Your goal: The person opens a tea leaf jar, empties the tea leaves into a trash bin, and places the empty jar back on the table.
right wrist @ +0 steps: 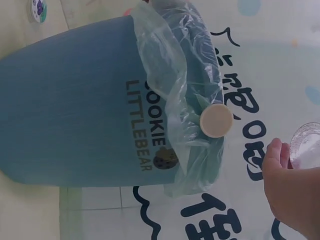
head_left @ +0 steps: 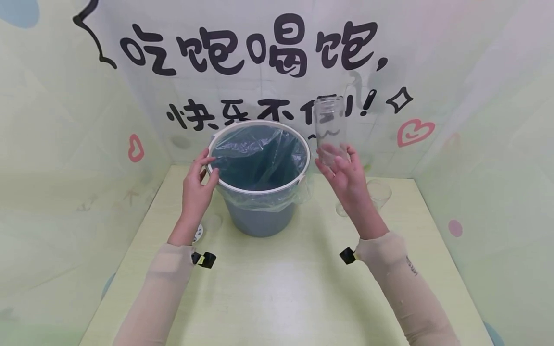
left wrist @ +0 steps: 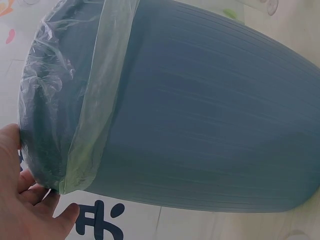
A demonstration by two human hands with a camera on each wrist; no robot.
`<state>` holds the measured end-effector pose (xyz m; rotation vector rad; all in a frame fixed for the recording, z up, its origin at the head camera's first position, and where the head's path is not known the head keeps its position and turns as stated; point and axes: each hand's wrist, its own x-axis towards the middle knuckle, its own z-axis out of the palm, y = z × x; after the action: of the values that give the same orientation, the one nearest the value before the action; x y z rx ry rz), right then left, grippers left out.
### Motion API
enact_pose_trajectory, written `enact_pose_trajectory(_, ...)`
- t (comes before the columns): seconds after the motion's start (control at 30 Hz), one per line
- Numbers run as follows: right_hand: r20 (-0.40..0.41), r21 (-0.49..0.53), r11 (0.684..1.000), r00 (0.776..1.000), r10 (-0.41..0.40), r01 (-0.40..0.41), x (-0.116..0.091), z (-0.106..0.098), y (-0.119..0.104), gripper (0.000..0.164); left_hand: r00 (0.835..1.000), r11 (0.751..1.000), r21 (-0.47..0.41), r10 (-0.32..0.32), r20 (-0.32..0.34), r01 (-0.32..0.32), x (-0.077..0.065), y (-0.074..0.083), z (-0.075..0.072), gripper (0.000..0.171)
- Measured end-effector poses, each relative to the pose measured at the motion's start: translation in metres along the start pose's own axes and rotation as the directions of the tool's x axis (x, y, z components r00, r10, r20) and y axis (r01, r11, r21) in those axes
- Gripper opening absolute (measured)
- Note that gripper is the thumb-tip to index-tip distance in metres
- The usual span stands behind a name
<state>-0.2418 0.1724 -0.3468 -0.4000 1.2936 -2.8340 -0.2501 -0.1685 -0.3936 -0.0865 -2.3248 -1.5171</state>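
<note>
A blue trash bin (head_left: 261,218), lined with a clear plastic bag (head_left: 277,204) folded over its white rim, stands on the table. My left hand (head_left: 199,185) holds the bin's rim at the left, its fingers at the bag's edge; the same left hand (left wrist: 30,200) shows low in the left wrist view. To the right of the bin, my right hand (head_left: 346,178) grips a tall, clear glass bottle (head_left: 331,122) near its base. The bottle is upright and raised above the table, its threaded mouth uncapped. Only part of the bottle (right wrist: 307,145) shows in the right wrist view.
Behind my right forearm, a clear glass vessel (head_left: 380,190) is partly hidden on the table (head_left: 277,293). A printed round lid (head_left: 198,233) and a pale translucent disc (head_left: 213,222) lie left of the bin. A decorated wall hanging (head_left: 259,29) rises behind.
</note>
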Motion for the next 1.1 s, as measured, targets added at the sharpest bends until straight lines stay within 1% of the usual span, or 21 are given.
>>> enact_pose_trajectory(0.03, 0.005, 0.000, 1.000, 1.000, -0.021, 0.021, -0.002, -0.003, 0.002, 0.046, 1.000, 1.000, -0.004, -0.001, 0.001, 0.001, 0.000, 0.000, 0.000, 0.036)
enact_pose_trajectory(0.13, 0.021, 0.013, 0.998, 0.998, -0.058, 0.058, -0.007, -0.013, 0.009, 0.050, 1.000, 1.000, -0.009, -0.003, -0.001, 0.003, 0.000, -0.001, 0.000, 0.036)
enact_pose_trajectory(0.23, 0.020, 0.013, 0.997, 0.997, -0.071, 0.070, -0.014, -0.028, 0.017, 0.046, 1.000, 1.000, -0.014, -0.003, -0.004, 0.003, 0.000, -0.001, 0.000, 0.035)
enact_pose_trajectory(0.3, 0.010, -0.020, 0.998, 0.998, -0.065, 0.065, -0.020, -0.039, 0.022, 0.047, 1.000, 1.000, -0.016, -0.004, -0.005, 0.004, 0.000, -0.001, 0.000, 0.036)
enact_pose_trajectory(0.33, 0.004, -0.050, 0.997, 0.998, -0.058, 0.058, -0.023, -0.045, 0.025, 0.050, 1.000, 1.000, -0.017, -0.004, -0.005, 0.004, -0.001, -0.001, 0.000, 0.036)
enact_pose_trajectory(0.4, -0.017, -0.163, 0.986, 0.999, -0.033, 0.030, -0.031, -0.058, 0.031, 0.057, 1.000, 1.000, -0.018, -0.004, -0.006, 0.003, 0.000, -0.002, 0.000, 0.036)
enact_pose_trajectory(0.43, -0.035, -0.231, 0.973, 0.999, -0.020, 0.011, -0.034, -0.064, 0.034, 0.060, 1.000, 1.000, -0.018, -0.003, -0.007, 0.003, 0.000, -0.002, 0.000, 0.036)
enact_pose_trajectory(0.47, -0.056, -0.308, 0.951, 0.998, -0.008, -0.009, -0.038, -0.071, 0.036, 0.061, 1.000, 1.000, -0.018, -0.002, -0.009, 0.002, -0.001, -0.002, 0.000, 0.035)
enact_pose_trajectory(0.5, -0.078, -0.388, 0.921, 0.997, -0.001, -0.029, -0.040, -0.078, 0.039, 0.061, 1.000, 1.000, -0.016, -0.001, -0.012, 0.001, 0.000, -0.003, 0.000, 0.035)
enact_pose_trajectory(0.53, -0.098, -0.466, 0.883, 0.995, 0.005, -0.051, -0.043, -0.085, 0.042, 0.062, 1.000, 1.000, -0.016, 0.000, -0.014, 0.000, -0.001, -0.003, 0.000, 0.035)
enact_pose_trajectory(0.57, -0.124, -0.540, 0.838, 0.992, 0.006, -0.072, -0.046, -0.091, 0.044, 0.061, 1.000, 1.000, -0.018, 0.001, -0.015, -0.002, -0.001, -0.003, 0.000, 0.035)
enact_pose_trajectory(0.63, -0.179, -0.667, 0.735, 0.984, -0.004, -0.118, -0.050, -0.104, 0.049, 0.058, 1.000, 1.000, -0.016, 0.004, -0.018, -0.004, -0.001, -0.003, 0.000, 0.035)
enact_pose_trajectory(0.7, -0.226, -0.756, 0.633, 0.974, -0.009, -0.169, -0.054, -0.118, 0.054, 0.055, 1.000, 1.000, -0.014, 0.005, -0.019, -0.006, -0.001, -0.003, 0.001, 0.035)
enact_pose_trajectory(0.8, -0.297, -0.823, 0.503, 0.955, 0.015, -0.265, -0.059, -0.138, 0.059, 0.057, 1.000, 1.000, -0.012, 0.005, -0.019, -0.006, 0.000, -0.003, 0.001, 0.034)
enact_pose_trajectory(0.9, -0.351, -0.855, 0.388, 0.935, 0.054, -0.344, -0.064, -0.156, 0.062, 0.061, 1.000, 1.000, -0.011, 0.004, -0.019, -0.004, 0.000, -0.003, 0.001, 0.034)
enact_pose_trajectory(0.97, -0.378, -0.865, 0.326, 0.923, 0.076, -0.381, -0.067, -0.165, 0.063, 0.065, 1.000, 1.000, -0.012, 0.004, -0.017, -0.005, 0.000, -0.002, 0.001, 0.034)
enact_pose_trajectory(1.0, -0.392, -0.867, 0.301, 0.916, 0.082, -0.397, -0.068, -0.170, 0.063, 0.066, 1.000, 1.000, -0.015, 0.004, -0.016, -0.005, 0.000, -0.002, 0.001, 0.035)
enact_pose_trajectory(1.03, -0.406, -0.871, 0.268, 0.910, 0.081, -0.412, -0.069, -0.175, 0.064, 0.065, 1.000, 1.000, -0.018, 0.004, -0.015, -0.005, 0.000, -0.002, 0.001, 0.035)
enact_pose_trajectory(1.1, -0.433, -0.871, 0.221, 0.898, 0.079, -0.440, -0.071, -0.183, 0.065, 0.064, 1.000, 1.000, -0.020, 0.004, -0.011, -0.004, 0.000, -0.002, 0.001, 0.035)
